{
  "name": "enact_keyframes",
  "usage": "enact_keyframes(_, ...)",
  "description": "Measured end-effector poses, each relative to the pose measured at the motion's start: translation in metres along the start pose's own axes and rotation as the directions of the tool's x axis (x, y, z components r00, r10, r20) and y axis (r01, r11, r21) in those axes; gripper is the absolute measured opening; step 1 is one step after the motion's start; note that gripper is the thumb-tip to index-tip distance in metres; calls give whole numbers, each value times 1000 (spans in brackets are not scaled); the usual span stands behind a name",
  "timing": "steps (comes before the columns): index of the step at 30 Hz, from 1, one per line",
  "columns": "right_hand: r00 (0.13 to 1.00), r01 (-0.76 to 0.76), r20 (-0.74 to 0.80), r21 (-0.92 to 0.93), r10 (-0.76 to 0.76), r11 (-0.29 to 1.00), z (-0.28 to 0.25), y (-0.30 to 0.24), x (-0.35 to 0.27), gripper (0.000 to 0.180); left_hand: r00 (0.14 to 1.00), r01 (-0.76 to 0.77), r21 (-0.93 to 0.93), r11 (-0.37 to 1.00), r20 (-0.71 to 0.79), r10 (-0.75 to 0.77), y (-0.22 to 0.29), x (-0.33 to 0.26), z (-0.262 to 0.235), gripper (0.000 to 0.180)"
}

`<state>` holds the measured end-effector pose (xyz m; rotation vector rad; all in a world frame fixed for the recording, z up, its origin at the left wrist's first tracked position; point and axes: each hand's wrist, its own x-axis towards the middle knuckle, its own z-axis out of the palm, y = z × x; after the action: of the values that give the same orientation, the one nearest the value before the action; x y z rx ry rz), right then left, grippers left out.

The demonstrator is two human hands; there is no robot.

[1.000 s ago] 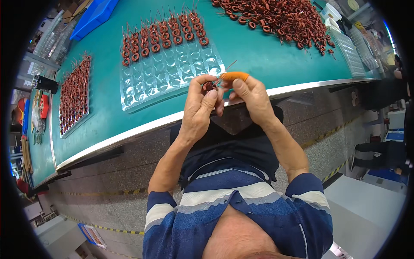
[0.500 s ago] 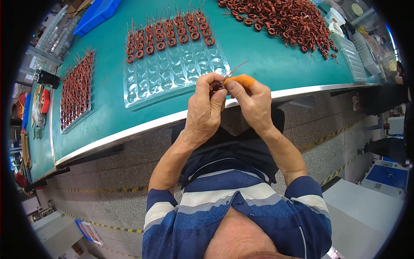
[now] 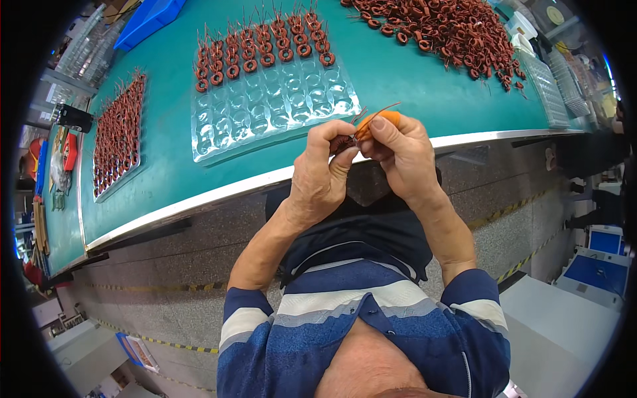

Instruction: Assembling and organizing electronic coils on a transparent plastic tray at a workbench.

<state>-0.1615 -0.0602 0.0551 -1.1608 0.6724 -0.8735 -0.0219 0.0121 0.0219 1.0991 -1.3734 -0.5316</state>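
I see the wound ring [image 3: 341,144] pinched between the thumb and forefinger of the left hand [image 3: 318,178], near the desk [image 3: 166,142] edge; the right hand's [image 3: 406,158] fingers grip its wire [image 3: 390,106] just beside.

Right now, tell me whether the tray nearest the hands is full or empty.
Partly full: coils sit in the far rows of the tray, while its near rows are bare.

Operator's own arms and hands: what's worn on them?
Short striped sleeves: navy at the hem, then white, grey and blue. Forearms bare. The left hand has no glove; the right hand wears an orange finger cover.
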Motion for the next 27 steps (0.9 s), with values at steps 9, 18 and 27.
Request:
enact_keyframes(9,961,262,-87,-7,-262,965,-15,10,14,38,985,169,-236,957,62,-158,-9,-5,-2,27)
enact_keyframes(18,770,595,261,-623,-583,507,-25,7,8,30,888,440,-474,763,358,-289,-2,0,-17,32)
enact_keyframes(27,985,171,101,-467,-139,868,-21,4,-1,21,900,372,-280,885,343,-270,3,3,-16,30)
